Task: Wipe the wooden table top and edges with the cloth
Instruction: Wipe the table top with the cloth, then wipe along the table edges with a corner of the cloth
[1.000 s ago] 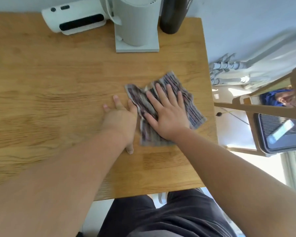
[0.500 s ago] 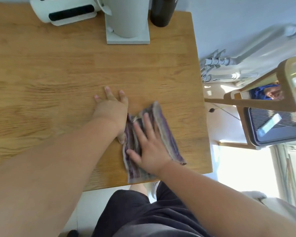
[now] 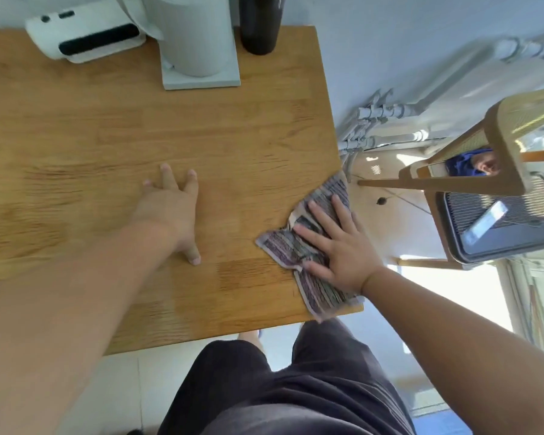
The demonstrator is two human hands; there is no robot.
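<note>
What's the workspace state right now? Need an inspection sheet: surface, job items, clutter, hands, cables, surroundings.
Surface: wooden table, bare across the middle and left.
Job's things: striped cloth, crumpled, at the near right corner, overhanging the right edge.
Clutter: white device, grey appliance on a square base and dark bottle along the far edge.
Hands: right hand pressed flat on the cloth; left hand flat on bare wood, apart from the cloth.
Cables: thin cord on the floor right of the table.
Surroundings: wooden chair, radiator pipes, white wall.
</note>
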